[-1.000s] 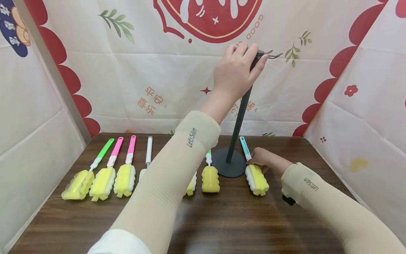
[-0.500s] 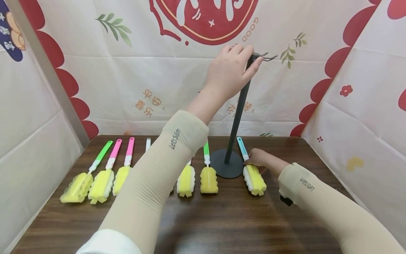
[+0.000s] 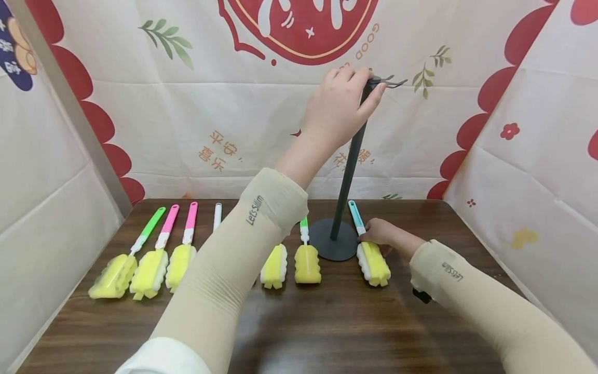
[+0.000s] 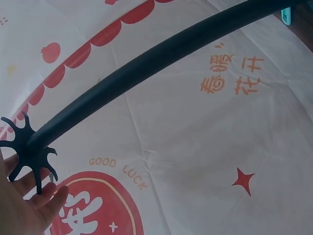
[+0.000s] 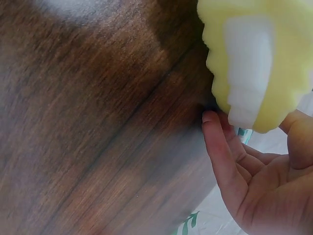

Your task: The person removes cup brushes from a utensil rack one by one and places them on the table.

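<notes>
In the head view my left hand (image 3: 334, 106) grips the top of a dark metal stand (image 3: 348, 176), just beside its thin hooks (image 3: 394, 83). The left wrist view shows several curved hooks (image 4: 29, 147) spreading from the pole's end, with my fingers at them. The stand leans slightly on its round base (image 3: 334, 249). To the right of that base, my right hand (image 3: 383, 232) pinches a sponge bottle brush (image 3: 374, 264) near its neck. Its blue handle points to the back, and its yellow-and-white sponge lies toward me. The right fingertips are partly hidden behind the sponge (image 5: 249, 58).
More bottle brushes lie in a row on the brown wooden table (image 3: 308, 332): green-handled (image 3: 112, 275), pink-handled (image 3: 149, 272), white-handled (image 3: 217, 215) and another green-handled brush (image 3: 307, 265). My left forearm covers part of the row. Printed cloth (image 3: 261, 104) encloses the back and sides.
The head view has shifted slightly, and my left forearm has swung a little left, covering different brushes. Both hands keep their holds; stand and blue-handled brush stay in place.
</notes>
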{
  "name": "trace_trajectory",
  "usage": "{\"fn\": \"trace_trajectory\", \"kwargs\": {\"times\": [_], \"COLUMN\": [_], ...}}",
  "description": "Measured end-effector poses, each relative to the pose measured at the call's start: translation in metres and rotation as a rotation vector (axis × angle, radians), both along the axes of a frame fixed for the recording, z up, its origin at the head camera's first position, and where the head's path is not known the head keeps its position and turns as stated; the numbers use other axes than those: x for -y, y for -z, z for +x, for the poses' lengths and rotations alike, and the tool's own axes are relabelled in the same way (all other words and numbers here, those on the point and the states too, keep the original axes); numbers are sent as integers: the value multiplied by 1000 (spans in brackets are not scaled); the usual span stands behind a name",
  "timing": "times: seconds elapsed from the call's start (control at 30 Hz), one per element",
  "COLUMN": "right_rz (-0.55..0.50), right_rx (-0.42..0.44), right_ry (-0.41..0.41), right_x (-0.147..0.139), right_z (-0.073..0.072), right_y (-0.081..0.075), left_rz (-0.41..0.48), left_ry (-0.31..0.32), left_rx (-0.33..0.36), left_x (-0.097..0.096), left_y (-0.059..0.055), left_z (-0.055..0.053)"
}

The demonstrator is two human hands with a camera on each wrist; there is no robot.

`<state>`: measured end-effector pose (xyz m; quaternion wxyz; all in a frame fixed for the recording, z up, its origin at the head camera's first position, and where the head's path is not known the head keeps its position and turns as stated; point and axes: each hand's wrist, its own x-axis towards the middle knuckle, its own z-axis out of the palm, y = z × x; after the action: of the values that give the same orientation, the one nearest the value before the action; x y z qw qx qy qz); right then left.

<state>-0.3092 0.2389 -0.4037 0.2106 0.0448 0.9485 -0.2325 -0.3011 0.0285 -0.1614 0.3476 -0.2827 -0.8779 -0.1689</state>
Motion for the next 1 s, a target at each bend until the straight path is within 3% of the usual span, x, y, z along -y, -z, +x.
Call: {"fn": "trace_trajectory", "kwargs": {"times": [0.43,1.0], "right_rz": [12,-14], "right_rx": [-2,-31], "right_ry": [7,-2], "right_x": [2,0], "right_z": [0,5], "right_y": [2,-5], "left_rz": [3,54], "left_ry": [42,94], "left_rx": [58,10], "left_x": [4,19], "left_y": [-3,-5], "left_z": [1,9]}}
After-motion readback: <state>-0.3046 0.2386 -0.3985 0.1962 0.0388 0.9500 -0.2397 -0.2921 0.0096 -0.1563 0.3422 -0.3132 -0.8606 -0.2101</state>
